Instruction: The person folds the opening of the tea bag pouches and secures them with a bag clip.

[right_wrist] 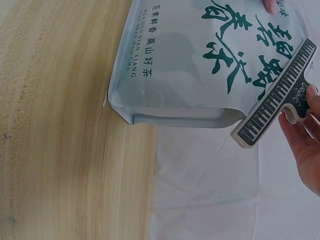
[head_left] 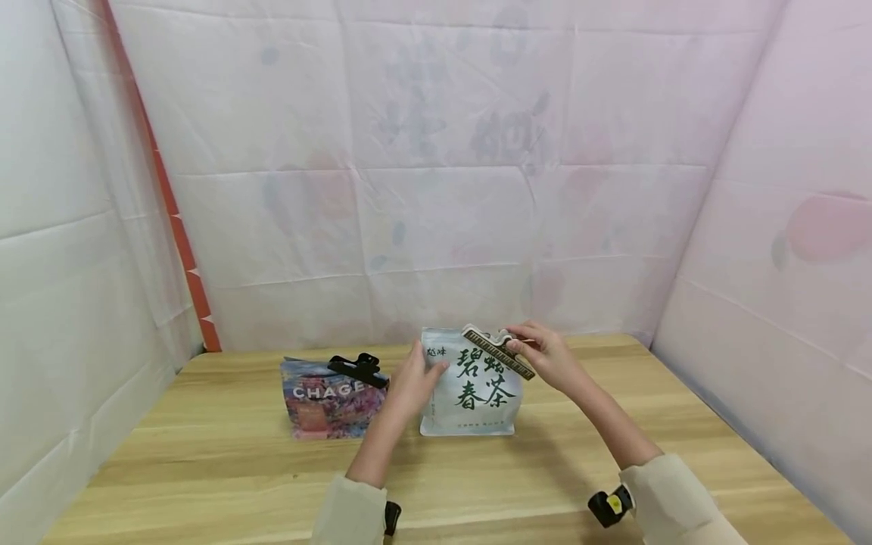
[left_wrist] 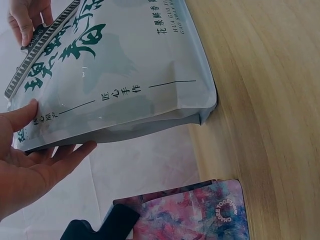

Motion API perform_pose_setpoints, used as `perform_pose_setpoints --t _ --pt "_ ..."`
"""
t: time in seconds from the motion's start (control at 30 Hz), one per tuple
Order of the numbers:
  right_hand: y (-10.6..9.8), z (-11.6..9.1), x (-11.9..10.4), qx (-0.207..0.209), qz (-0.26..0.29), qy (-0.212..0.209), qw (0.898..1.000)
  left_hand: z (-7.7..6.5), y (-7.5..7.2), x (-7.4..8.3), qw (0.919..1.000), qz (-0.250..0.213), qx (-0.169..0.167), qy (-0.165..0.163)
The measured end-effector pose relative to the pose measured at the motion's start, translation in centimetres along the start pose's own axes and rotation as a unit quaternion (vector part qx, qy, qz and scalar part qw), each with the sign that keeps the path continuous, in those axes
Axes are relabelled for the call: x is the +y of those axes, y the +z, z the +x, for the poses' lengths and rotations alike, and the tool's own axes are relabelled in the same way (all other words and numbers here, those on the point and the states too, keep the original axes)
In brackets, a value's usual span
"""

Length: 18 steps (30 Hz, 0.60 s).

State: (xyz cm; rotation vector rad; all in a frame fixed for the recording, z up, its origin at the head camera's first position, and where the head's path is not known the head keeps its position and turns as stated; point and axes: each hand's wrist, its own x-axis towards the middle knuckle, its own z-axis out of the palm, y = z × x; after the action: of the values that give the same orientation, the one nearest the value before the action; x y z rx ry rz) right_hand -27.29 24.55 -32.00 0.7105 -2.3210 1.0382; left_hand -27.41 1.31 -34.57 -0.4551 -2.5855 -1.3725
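Note:
A pale blue tea bag [head_left: 470, 416] with green characters stands upright on the table. My left hand [head_left: 409, 382] pinches its left edge, thumb in front and fingers behind, as the left wrist view [left_wrist: 125, 65] also shows. A long bulldog clip [head_left: 497, 353] with a piano-key pattern lies slantwise over the bag's upper right corner. My right hand [head_left: 548, 357] grips the clip by its handles, seen closer in the right wrist view [right_wrist: 310, 145]. Whether the clip's jaws bite the bag I cannot tell.
Left of the tea bag stands a colourful CHAGEE bag [head_left: 327, 412] with a black clip [head_left: 357, 369] across its top. Both bags are on a wood-grain table [head_left: 225, 469]. White sheeting [head_left: 436, 227] rises behind the table and at both sides.

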Motion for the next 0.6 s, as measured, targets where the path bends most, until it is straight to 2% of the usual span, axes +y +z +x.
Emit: perform_pose_setpoints --t 0.4,0.6 --pt "0.1 -0.1 0.9 -0.005 0.025 -0.008 1.000 0.0 0.0 -0.1 0.9999 -0.014 0.001 -0.002" --pt "-0.2 -0.1 -1.1 -0.015 0.027 -0.001 1.000 -0.1 -0.3 -0.1 0.9995 -0.031 -0.003 0.003"
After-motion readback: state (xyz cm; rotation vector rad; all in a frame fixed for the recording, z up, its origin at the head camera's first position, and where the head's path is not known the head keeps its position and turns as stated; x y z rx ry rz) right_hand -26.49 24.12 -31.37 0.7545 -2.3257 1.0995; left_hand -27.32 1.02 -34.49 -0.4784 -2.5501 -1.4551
